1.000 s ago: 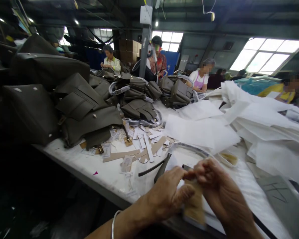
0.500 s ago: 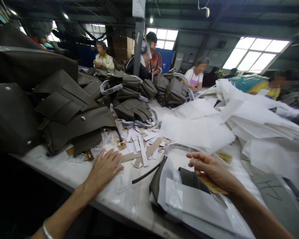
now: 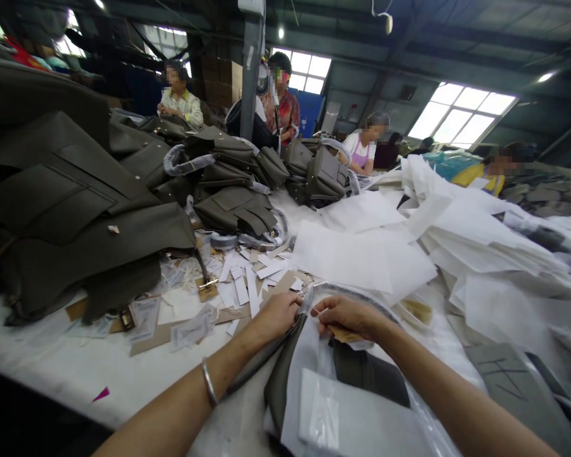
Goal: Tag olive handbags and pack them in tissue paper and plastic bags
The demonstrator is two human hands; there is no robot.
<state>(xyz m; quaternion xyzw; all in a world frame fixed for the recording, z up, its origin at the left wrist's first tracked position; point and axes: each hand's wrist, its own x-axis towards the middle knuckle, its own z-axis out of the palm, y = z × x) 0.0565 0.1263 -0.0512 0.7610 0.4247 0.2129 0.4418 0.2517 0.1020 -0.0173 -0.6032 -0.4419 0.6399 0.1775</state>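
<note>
Dark olive bag [image 3: 371, 374], wrapped handle [image 3: 359, 291], right hand [image 3: 345, 317] gripping tan card [image 3: 346, 334], left hand [image 3: 280, 314] perhaps pinching strap [image 3: 262, 357]

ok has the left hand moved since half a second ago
Yes, rightward: judged against the scattered paper strips, the left hand has gone from their left end to their near right side, beside the nearest wrapped handle.

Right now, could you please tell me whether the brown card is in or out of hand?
In the right hand: the brown card shows beneath its palm, above the bag.
</note>
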